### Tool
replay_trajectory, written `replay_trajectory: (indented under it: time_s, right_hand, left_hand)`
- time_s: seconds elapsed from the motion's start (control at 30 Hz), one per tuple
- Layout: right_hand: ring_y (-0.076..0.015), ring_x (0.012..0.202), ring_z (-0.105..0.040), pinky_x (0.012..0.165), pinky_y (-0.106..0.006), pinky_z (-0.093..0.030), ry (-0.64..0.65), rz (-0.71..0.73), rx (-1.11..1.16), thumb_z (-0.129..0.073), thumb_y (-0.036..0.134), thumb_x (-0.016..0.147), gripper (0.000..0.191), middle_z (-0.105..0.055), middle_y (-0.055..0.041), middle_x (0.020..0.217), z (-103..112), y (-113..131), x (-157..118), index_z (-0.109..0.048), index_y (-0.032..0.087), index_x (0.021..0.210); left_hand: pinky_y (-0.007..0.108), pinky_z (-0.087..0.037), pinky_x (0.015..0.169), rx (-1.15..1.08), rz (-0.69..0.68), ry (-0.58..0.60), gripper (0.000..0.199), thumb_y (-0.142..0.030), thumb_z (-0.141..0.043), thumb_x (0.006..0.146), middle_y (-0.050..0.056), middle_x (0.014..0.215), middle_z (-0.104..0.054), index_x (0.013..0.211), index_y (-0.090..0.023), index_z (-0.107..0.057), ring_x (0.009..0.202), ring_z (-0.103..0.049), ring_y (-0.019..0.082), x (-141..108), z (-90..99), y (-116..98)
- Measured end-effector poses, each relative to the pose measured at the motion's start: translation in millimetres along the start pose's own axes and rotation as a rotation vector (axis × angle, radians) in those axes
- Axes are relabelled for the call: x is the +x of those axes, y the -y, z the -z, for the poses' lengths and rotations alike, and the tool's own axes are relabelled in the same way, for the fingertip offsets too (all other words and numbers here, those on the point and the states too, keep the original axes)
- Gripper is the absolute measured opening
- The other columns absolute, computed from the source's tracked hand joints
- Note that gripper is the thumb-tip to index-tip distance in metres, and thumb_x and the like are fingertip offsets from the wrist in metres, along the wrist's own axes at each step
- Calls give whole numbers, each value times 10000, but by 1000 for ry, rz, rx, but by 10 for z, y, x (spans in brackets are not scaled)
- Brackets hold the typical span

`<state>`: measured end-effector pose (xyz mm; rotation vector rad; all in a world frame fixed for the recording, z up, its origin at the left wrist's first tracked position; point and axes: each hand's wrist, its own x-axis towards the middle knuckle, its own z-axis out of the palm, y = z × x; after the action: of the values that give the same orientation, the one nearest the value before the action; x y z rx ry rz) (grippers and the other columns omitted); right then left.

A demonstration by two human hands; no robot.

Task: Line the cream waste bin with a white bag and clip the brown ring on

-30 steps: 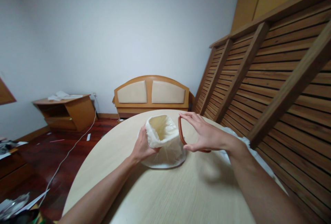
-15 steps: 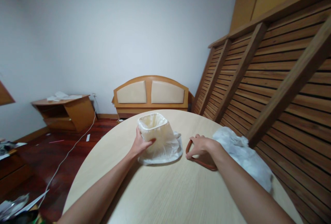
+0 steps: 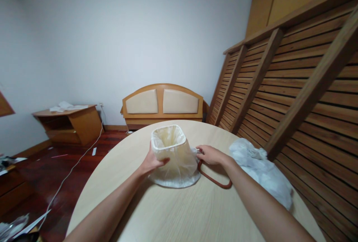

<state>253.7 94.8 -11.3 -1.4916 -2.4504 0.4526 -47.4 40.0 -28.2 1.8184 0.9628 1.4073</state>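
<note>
A small pale bin point(image 3: 176, 160) stands on the round table, its rim wrapped by a thin translucent plastic bag point(image 3: 176, 178) that hangs down around the outside and spreads at the base. My left hand point(image 3: 152, 160) grips the bin's left side, thumb across the front. At the bin's right, my right hand point(image 3: 209, 154) has its fingers closed at a loose bit of the bag; the fingertips are partly hidden. Right below that hand, a brown rounded ring point(image 3: 216, 182) lies on the table, its far part covered by the hand.
A bulky white plastic bag point(image 3: 263, 175) lies at the right of the round table point(image 3: 173, 216). Slatted wooden panels point(image 3: 307, 96) lean beyond it. Behind the table stands a headboard point(image 3: 162, 100). At left are a low cabinet point(image 3: 84, 122) and a white cable point(image 3: 72, 167) on the floor.
My right hand has moved left from the brown ring to the bag's loose edge beside the bin. The bin has shifted slightly right and nearer, still in my left hand.
</note>
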Motion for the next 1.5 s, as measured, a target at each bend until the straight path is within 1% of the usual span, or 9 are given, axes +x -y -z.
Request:
replay_trajectory:
  time_s: [0.1,0.23,0.5,0.67,0.8,1.0,1.13,1.27,1.5]
  right_hand:
    - [-229,872,-674,753,-292,-453,-49,28,69,-605,264,843,228,-753,-99,981,-84,-18,28,-725,184,1019]
    - [-217,800,-647,726,-298,-435,-149,62,181,-594,245,840,125,-737,-88,863,-121,-23,85,-695,173,826]
    - [-206,833,-680,786,-361,-535,-336,134,605,-401,410,934,257,-699,-78,914,155,48,193,-541,196,917]
    - [-191,876,-665,872,-369,-527,-337,161,1058,-605,526,834,320,-683,-30,953,391,281,86,-529,224,912]
    - [-202,918,-665,869,-371,-513,-334,175,1204,-643,542,815,356,-680,-16,974,525,536,-44,-499,245,948]
    - [-199,976,-630,837,-323,-495,-322,300,1185,-588,567,847,360,-658,-22,1024,633,829,-225,-462,250,961]
    - [-205,986,-622,804,-304,-494,-370,357,1226,-588,526,842,326,-647,-18,1022,695,945,-300,-443,255,951]
    - [-209,1014,-615,810,-302,-491,-361,411,1275,-547,460,858,237,-633,-22,1120,741,1071,-362,-447,252,910]
    - [-233,1161,-553,943,-347,-425,-204,580,960,-512,370,891,176,-551,-79,1382,704,1325,-557,-501,206,828]
  left_hand:
    - [568,-342,1096,-2,13,21,954,-488,-821,619,178,1205,-641,1397,-128,-404,1130,-602,352,-11,-20,-29]
    - [572,-328,1103,10,13,-16,990,-442,-837,601,203,1313,-566,1414,-135,-363,1213,-549,372,-6,-2,51]
    - [521,-256,1170,15,-10,-74,1021,-395,-872,576,187,1395,-458,1402,-154,-322,1337,-421,373,10,59,209]
    - [517,-244,1183,4,-20,-17,1029,-398,-865,603,181,1413,-437,1421,-166,-286,1348,-405,376,-8,43,144]
    - [520,-238,1187,-2,-15,-5,1060,-446,-857,623,180,1441,-423,1456,-162,-264,1358,-394,374,-15,2,64]
    - [498,-374,1115,-62,42,9,948,-597,-747,724,175,1406,-501,1459,-168,-329,1311,-464,369,-30,-49,-35]
    - [480,-370,1123,-65,26,-41,994,-674,-708,719,184,1443,-476,1475,-157,-324,1338,-446,381,-26,-68,-105]
    - [467,-336,1153,-64,-11,-100,1067,-607,-748,720,177,1517,-392,1530,-184,-198,1399,-384,363,-27,-141,-198]
    - [445,-447,1047,-94,-26,11,755,-486,-742,779,136,1408,-539,1413,-212,-437,1253,-533,334,-90,-332,-300]
